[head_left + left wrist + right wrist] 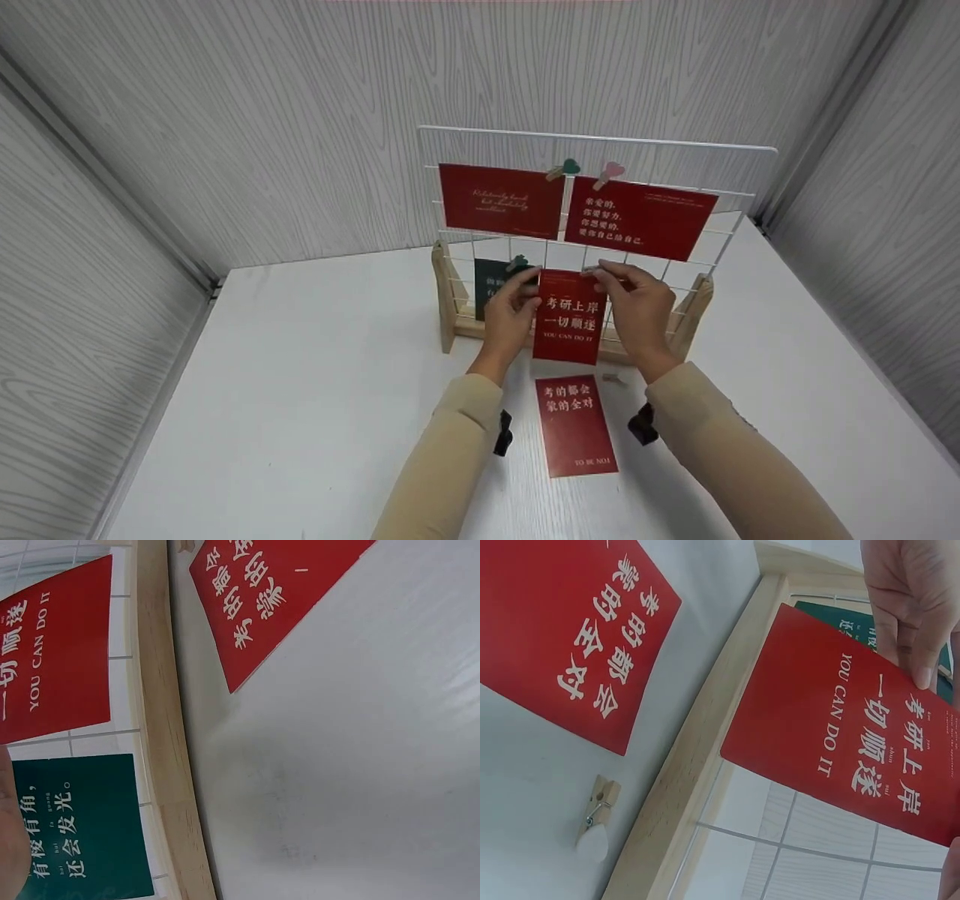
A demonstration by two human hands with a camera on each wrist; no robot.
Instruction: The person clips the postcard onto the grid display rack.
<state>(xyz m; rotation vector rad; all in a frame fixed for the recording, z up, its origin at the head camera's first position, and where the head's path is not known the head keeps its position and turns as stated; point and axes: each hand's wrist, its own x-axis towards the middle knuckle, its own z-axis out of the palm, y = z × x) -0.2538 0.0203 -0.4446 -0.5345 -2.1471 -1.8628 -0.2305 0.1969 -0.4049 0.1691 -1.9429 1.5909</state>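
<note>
In the head view a red card [568,356] with white writing hangs upright before a white wire grid [600,137]. My left hand [510,319] pinches its left edge near the top; the right wrist view shows the thumb [924,675] on its face. My right hand [643,309] is at the upper right corner, thumb and forefinger pinching a small clothespin [591,271] there, mostly hidden by the fingers. Just left, partly behind my left hand, a dark green card [90,829] hangs on the grid under a green-topped clothespin [517,262].
Two red cards [501,199] [641,217] hang higher on the grid by clothespins with green and pink hearts. A wooden stand [444,300] bears the grid. On the white table lie another red card [577,439] and a white-topped clothespin [596,821].
</note>
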